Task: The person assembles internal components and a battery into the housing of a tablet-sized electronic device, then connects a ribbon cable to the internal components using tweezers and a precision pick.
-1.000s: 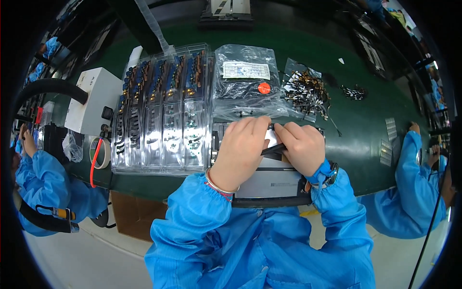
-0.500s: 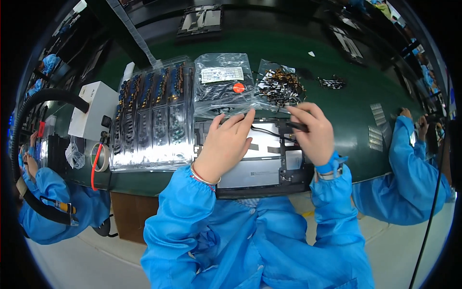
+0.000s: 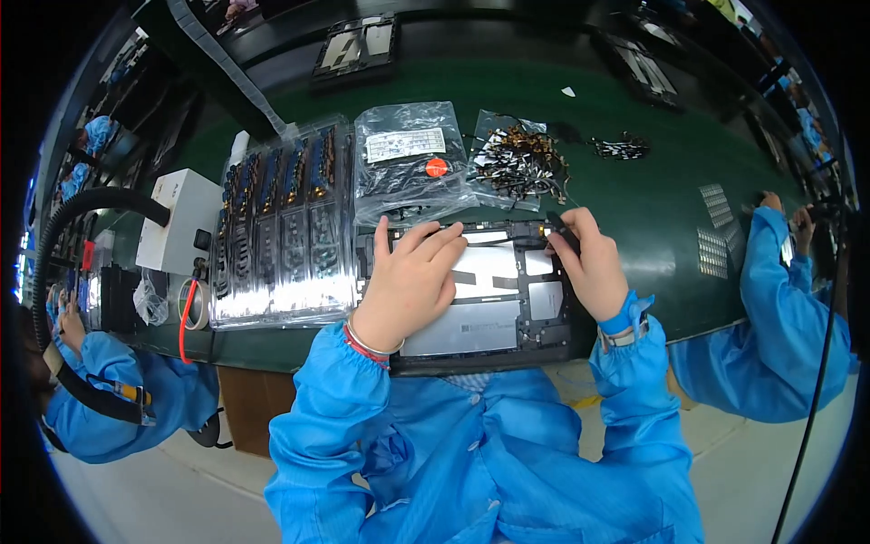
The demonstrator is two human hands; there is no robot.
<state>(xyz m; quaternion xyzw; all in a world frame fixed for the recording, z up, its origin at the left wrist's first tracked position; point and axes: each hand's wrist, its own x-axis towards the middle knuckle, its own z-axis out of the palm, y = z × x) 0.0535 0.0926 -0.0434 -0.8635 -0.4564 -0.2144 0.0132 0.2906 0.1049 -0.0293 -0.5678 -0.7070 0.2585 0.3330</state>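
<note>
An opened tablet [image 3: 542,340] lies on the bench in front of me, with silver battery panels [image 3: 460,331] showing inside. My left hand [image 3: 406,288] rests over its left part, fingers stretched toward the upper edge and nothing seen in them. At the upper right corner, my right hand [image 3: 596,274] pinches a slim black pen-like tool [image 3: 564,232]. The tool's tip is at or close to that corner; contact cannot be made out. Just beyond the tablet lie a clear bag of dark parts [image 3: 408,172] and a heap of small cables [image 3: 521,168] on another clear bag.
At left stand clear plastic trays [image 3: 281,272] of small circuit parts, a white box [image 3: 181,222] with a black hose [image 3: 100,198], and a tape roll [image 3: 199,306]. Silvery sheets [image 3: 714,231] lie right. Co-workers' blue sleeves [image 3: 770,290] flank me. More opened devices [image 3: 356,45] lie at the back.
My right hand has brought the black tool to the tablet's upper right corner. The dark cable that lay across the tablet no longer shows there. The view has shifted slightly.
</note>
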